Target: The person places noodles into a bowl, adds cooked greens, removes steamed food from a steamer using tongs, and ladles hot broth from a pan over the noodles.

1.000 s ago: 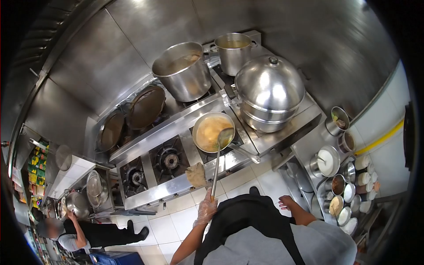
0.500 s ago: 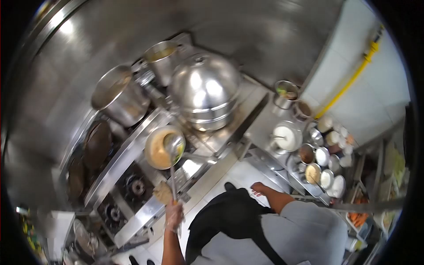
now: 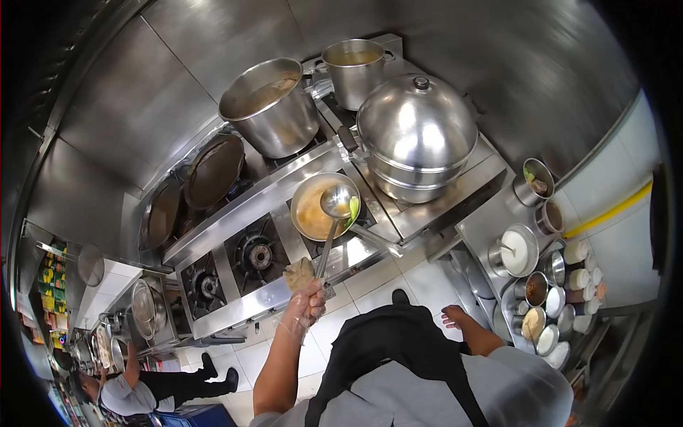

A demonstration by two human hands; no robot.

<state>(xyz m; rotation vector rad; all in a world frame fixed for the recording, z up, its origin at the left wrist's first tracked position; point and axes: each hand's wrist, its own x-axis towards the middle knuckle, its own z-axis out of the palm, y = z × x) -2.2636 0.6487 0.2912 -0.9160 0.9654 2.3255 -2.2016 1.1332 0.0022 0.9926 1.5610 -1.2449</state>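
My left hand [image 3: 308,302], in a clear plastic glove, is closed round the handle of a long metal ladle [image 3: 328,249]. The ladle's bowl lies over the saucepan [image 3: 294,213], at the surface of an orange-brown soup [image 3: 310,201]. Green leaves [image 3: 353,207] float at the soup's right side. From the saucepan a metal handle [image 3: 377,240] points toward me over the stove's front. Beside my left hand, a crumpled beige cloth [image 3: 298,274] rests at the stove edge. My right hand [image 3: 452,317] hangs low over the floor, fingers apart, with nothing in it.
Behind stand a large stockpot [image 3: 274,117], a smaller pot [image 3: 353,75] and a domed steamer [image 3: 417,139]. Woks [image 3: 213,171] lean at the left, near the burners [image 3: 258,253]. Seasoning bowls [image 3: 547,340] crowd the right counter [image 3: 484,220]. Another person [image 3: 135,395] works at lower left.
The view has swung left, so the stove sits further right and the other person shows. My left hand still grips the ladle over the saucepan; my right hand stays low at my side.
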